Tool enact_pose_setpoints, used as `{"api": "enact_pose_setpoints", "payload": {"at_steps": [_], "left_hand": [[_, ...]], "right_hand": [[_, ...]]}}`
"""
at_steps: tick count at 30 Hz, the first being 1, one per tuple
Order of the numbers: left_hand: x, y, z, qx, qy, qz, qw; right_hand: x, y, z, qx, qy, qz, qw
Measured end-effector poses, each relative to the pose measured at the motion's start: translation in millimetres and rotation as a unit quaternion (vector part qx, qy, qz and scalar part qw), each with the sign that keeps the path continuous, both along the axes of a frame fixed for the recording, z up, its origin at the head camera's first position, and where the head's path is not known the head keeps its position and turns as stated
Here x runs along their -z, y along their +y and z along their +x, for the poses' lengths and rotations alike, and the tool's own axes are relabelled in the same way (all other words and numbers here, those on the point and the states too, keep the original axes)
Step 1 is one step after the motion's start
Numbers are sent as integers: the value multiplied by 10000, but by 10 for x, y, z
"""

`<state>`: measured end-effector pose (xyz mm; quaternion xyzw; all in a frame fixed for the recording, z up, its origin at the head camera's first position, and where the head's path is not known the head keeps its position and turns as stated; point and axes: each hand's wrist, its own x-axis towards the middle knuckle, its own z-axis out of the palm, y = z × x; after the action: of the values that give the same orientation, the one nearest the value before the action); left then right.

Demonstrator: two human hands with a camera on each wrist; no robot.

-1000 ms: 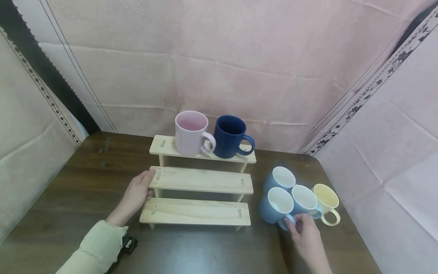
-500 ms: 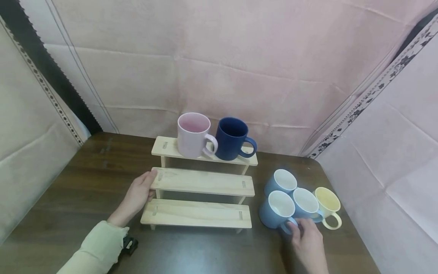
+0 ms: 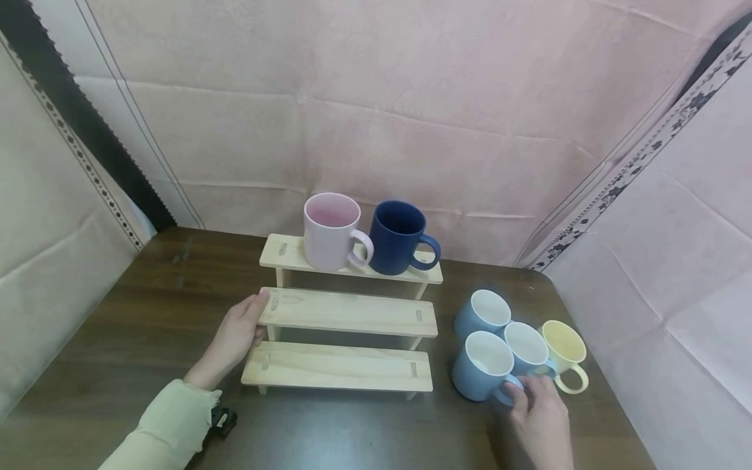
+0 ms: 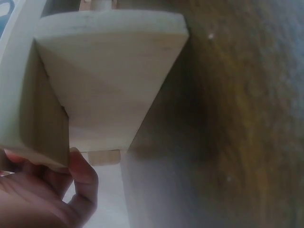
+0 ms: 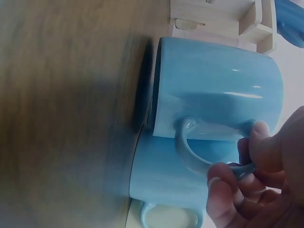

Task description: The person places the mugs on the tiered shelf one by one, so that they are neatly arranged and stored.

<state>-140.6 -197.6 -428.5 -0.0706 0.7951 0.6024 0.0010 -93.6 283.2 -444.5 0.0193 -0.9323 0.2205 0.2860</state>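
Note:
My right hand (image 3: 539, 418) pinches the handle of the nearest light blue mug (image 5: 218, 90) between thumb and fingers. That mug stands upright at the right of the table; whether its base touches the wood I cannot tell. Close behind it are two more light blue mugs, a back one (image 3: 483, 314) and a middle one (image 3: 526, 346). A yellow mug (image 3: 563, 346) sits at their right. On the left, my left hand (image 3: 237, 329) grips the left end of the middle board of a three-tier wooden rack (image 3: 348, 312). In the left wrist view its fingertips curl under the board (image 4: 45, 109).
A pink mug (image 3: 330, 238) and a dark blue mug (image 3: 398, 238) stand side by side on the rack's top board, handles to the right. The dark wooden table (image 3: 329, 431) is enclosed by pale cloth (image 3: 376, 98) at the back and both sides.
The right hand has moved the held light blue mug slightly to the right and nearer to me. My left hand keeps its grip, and the rack stays in place; the head view shifted a little.

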Motion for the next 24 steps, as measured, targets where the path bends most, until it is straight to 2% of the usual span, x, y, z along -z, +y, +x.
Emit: {"api": "enact_pose_setpoints", "payload": {"at_steps": [3,8,16,24], "left_hand": [[5,-1,3,-12,8,-14,10000],[11,-2,3,-35,0,-20,10000],[11,0,9,-87,5,-19,10000],[-14,8,8,-31,2,-16,10000]], "right_hand": [[3,22,9,2,178,29,9998],[-6,26,24,43,114,-17,9999],[-85,5,43,96,-490,-199,9986],[-144,64,103,-57,-1295,-30,9916]]}}
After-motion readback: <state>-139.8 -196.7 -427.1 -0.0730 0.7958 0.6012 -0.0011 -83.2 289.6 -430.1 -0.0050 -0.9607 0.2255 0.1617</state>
